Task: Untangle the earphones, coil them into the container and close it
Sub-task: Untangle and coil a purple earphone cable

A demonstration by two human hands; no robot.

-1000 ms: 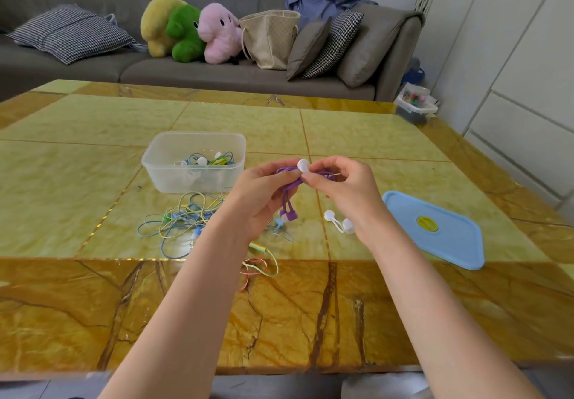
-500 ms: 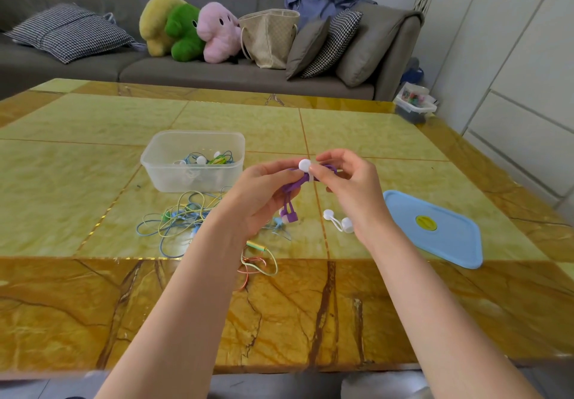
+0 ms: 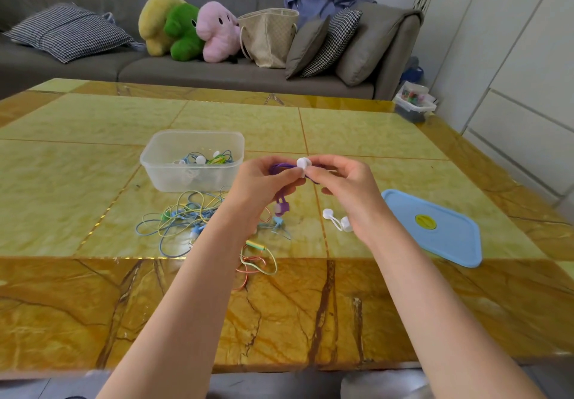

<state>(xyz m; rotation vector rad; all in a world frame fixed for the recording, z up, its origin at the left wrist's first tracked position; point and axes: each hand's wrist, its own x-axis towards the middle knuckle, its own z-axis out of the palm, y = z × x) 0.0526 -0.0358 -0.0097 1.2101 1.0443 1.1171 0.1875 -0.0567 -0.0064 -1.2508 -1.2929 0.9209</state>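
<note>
Above the counter (image 3: 372, 137), the left hand (image 3: 264, 184) and right hand (image 3: 348, 187) are both pinching a purple earphone cable (image 3: 281, 167) with a white earbud (image 3: 302, 163). A clear container (image 3: 192, 162) is sitting at ten o'clock, tangled earphones (image 3: 186, 215) at eight o'clock, a blue lid (image 3: 435, 228) at four o'clock.

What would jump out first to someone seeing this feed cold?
Both hands, left hand and right hand, meet mid-frame above the table, pinching a purple earphone cable with a white earbud. Left of them lies a loose tangle of coloured cables in front of the clear container; the blue lid lies off to the right.
</note>
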